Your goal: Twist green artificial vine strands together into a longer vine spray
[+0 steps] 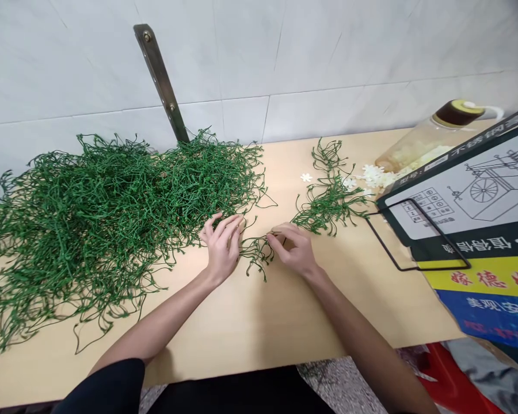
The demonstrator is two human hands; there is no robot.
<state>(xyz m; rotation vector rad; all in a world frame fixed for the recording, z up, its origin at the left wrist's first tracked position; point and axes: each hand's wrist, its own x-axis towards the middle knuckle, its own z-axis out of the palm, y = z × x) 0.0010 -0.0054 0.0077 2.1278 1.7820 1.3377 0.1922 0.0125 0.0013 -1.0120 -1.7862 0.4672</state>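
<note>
You sit at a long counter (250, 322) made of pale, smooth wood. Behind it is a wall (328, 57) of big white tiles with thin grey lines. A brown metal bar (162, 83) leans up the wall, and its lower end goes behind the green stuff.

On the left side of the counter lies a big pile (99, 213) of thin green plastic stems, all tangled (it covers almost that whole half). Your left hand (222, 244) lies palm down at the right edge of that pile. Its fingers are a bit bent, with the tips on the stems. I cannot tell if it grips any of them.

Your right hand (293, 247) is just beside it. Its thumb and fingers are pinched closed on the end of a small sprig (256, 253). The sprig lies flat on the wood between your two hands, near the middle of the counter.

Farther right is a small bunch (328, 201) of the same green stems. Near it are some white flowers (373, 175), scattered on the wood. A clear bottle (427, 141) with a brown cap lies on its side by the wall. A printed box (479, 195) sits at the right end, and a black wire frame (431, 268) sticks out from it onto the counter.

Below the counter edge you can see a speckled floor (349, 385), a red thing (440, 374) and a grey cloth (487, 368).
</note>
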